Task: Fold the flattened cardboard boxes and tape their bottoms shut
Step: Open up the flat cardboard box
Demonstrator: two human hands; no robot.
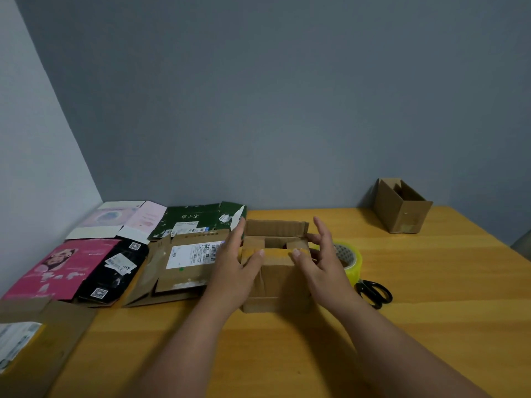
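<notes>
You have a small brown box (pixel 274 271) standing on the yellow wooden surface (pixel 431 297), right in front of you, with its open end facing up. Your left hand (pixel 240 264) holds the left side of the box, with the thumb hooked over the near flap and the fingers reaching along the far side. Your right hand (pixel 316 254) is on the right side, thumb pressing the same near flap, while its other fingers are spread and fairly straight, so it looks more like a push than a grab. The small side flaps look folded in already, and the far flap is standing up. The roll of yellow tape (pixel 352 261) sits just behind your right hand, and the black scissors (pixel 373 293) lie near it. More flat boxes (pixel 184 254) wait on the left, and one made-up box (pixel 400 206) stands far off by the wall. Here is what could go wrong. If you let go of the flaps to reach for the tape, they may spring back up. If you push too hard on one side, the box may squash or tip over. If the big flaps do not meet in the middle, the tape may leave a gap.
</notes>
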